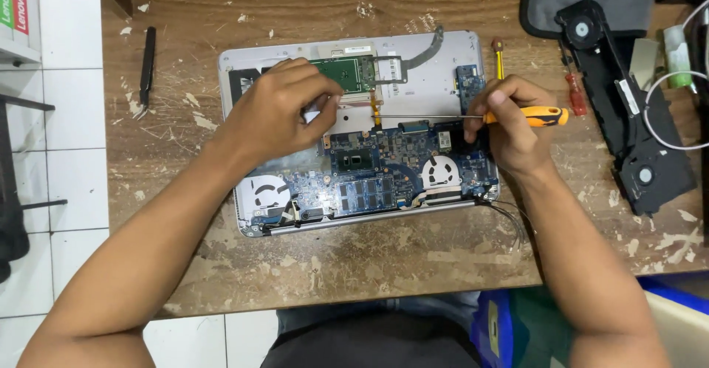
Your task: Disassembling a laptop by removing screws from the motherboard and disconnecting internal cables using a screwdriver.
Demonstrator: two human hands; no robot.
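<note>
The left hand [277, 113] arches over the opened silver laptop base [354, 132], fingers curled and pinching something small and hidden. The right hand [509, 124] grips an orange-and-black-handled screwdriver [517, 117], its thin metal shaft lying level above the blue circuit board [384, 169]. A black fan assembly [628, 102] lies at the right of the scarred, paint-flecked wooden table [369, 257]; black tweezers [147, 65] lie left.

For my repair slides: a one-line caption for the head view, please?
Right hand holds an orange-handled screwdriver sideways over an opened silver laptop; left hand rests on it.
</note>
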